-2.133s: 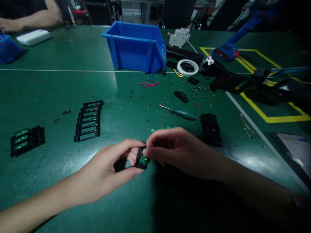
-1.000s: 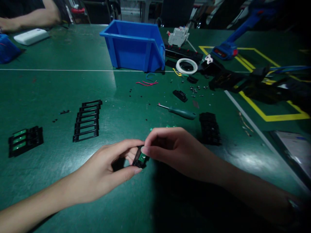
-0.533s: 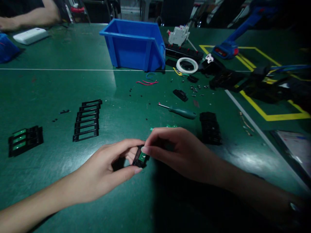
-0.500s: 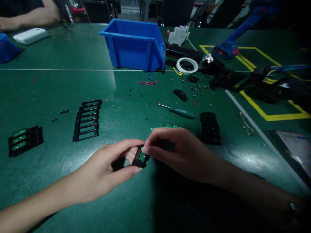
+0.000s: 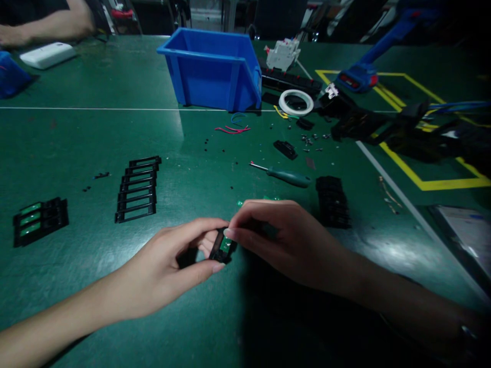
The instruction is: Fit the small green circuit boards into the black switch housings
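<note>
My left hand (image 5: 164,271) grips a small black plastic housing (image 5: 215,251) between thumb and fingers, just above the table. A little green circuit board (image 5: 225,244) sits at the housing's right side. The closed thumb and forefinger of my right hand (image 5: 276,240) meet at the far end of this board. Whether the board is fully seated, I cannot tell. Behind my right hand, more green boards (image 5: 271,198) show in part. To the left lie a stack of black frames (image 5: 138,189) and a group of black housings (image 5: 40,220), several with green boards in them.
A green-handled screwdriver (image 5: 287,177) lies beyond my right hand, near a black stack of parts (image 5: 333,202). Farther back are a blue bin (image 5: 210,76), a white ring (image 5: 295,102), loose screws (image 5: 307,139) and a blue power tool (image 5: 358,76). Another person's arm (image 5: 49,28) rests at the back left.
My right hand has tilted very slightly at the board, and a bit more of the board's green face shows. My left hand keeps the housing in nearly the same place.
</note>
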